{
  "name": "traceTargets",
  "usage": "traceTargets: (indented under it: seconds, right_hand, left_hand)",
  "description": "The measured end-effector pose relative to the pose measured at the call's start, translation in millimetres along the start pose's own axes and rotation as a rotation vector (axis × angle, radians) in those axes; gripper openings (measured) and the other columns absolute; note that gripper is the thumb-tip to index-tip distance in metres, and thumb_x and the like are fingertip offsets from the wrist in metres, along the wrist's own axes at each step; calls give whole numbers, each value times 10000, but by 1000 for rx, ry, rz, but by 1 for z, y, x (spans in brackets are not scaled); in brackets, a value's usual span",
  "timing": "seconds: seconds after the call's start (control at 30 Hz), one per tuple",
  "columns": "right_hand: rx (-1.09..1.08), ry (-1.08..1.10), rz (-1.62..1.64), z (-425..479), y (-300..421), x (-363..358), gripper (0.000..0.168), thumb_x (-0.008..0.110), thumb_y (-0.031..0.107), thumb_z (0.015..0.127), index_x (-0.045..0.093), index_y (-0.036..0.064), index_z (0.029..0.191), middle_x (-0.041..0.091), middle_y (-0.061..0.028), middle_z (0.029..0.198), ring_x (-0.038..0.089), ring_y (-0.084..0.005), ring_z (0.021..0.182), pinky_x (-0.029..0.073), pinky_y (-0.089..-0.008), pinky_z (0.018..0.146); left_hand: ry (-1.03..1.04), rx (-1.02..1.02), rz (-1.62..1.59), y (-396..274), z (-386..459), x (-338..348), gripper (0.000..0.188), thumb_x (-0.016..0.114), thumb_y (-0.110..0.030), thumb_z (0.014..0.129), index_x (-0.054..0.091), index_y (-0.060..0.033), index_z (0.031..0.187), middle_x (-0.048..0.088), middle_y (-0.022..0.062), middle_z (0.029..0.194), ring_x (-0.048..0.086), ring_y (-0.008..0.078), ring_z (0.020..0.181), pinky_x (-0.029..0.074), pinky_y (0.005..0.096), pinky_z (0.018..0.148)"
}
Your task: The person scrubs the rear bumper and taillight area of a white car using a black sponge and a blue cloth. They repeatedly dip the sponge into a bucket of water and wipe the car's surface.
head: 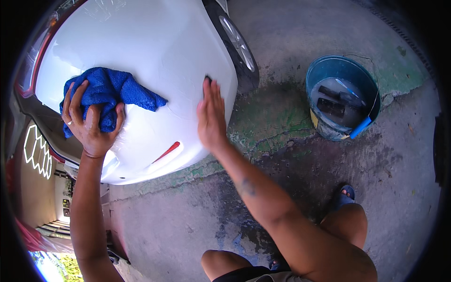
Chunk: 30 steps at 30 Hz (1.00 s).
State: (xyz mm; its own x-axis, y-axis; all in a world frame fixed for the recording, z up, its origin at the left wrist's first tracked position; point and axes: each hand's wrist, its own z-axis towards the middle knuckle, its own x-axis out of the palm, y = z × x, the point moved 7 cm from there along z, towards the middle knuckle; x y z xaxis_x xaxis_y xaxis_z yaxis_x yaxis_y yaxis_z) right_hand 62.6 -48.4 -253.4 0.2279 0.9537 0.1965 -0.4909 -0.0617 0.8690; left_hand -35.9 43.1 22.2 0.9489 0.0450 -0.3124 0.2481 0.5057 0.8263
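My left hand (91,128) grips a bunched blue microfiber cloth (102,86) and rests it on the white car body (169,46). One pointed end of the cloth trails to the right over the paint. Lower right of it, my right hand (212,114) lies flat along the bumper corner, fingers together. A small dark pad (208,78) peeks out at its fingertips; most of it is hidden beneath the hand. Between the two hands, a slim red reflector (167,152) is set in the bumper. Faint scuff-like lines cross the paint near the cloth.
A teal bucket (310,75) of cloudy water stands on the stained concrete floor (176,215), with several dark blocks and a pen-like blue-and-white item inside. Its wire handle has a blue grip (360,127). The car's wheel (239,46) is beyond my right hand. My sandaled foot (347,194) is lower right.
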Motion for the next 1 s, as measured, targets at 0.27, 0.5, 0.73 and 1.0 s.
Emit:
traceTargets:
  seconds: [0.27, 0.5, 0.73, 1.0]
  right_hand:
    - [-111, 15, -43, 16, 10, -5, 685, 202, 485, 1147, 198, 84, 1703, 177, -254, 1747, 151, -397, 1632, 91, -573, 1304]
    - [-143, 77, -100, -82, 43, 30, 706, 198, 480, 1139, 133, 70, 1709, 74, -291, 1749, 77, -461, 1627, 45, -618, 1299]
    - [-122, 36, -51, 42, 22, -5, 684, 191, 501, 1148, 235, 94, 1696, 204, -243, 1744, 150, -389, 1633, 87, -528, 1317]
    - [-218, 147, -165, -81, 51, 35, 727, 253, 505, 1121, 129, 112, 1720, 72, -281, 1754, 83, -464, 1627, 56, -597, 1300]
  left_hand:
    - [-4, -280, 172, -17, 24, 13, 557, 975, -535, 693, 677, -90, 846, 649, 134, 1325, 474, 384, 1369, 320, 577, 1124]
    - [-29, -273, 144, -21, 20, 5, 398, 950, -383, 752, 692, -99, 859, 639, 131, 1361, 490, 397, 1370, 329, 560, 1119]
    - [-68, -254, 133, -24, 16, 7, 382, 956, -351, 741, 685, -107, 856, 637, 129, 1361, 501, 407, 1364, 337, 545, 1122]
    - [-57, -265, 120, -22, 17, 4, 391, 965, -343, 726, 688, -102, 862, 641, 141, 1358, 500, 413, 1369, 334, 559, 1126]
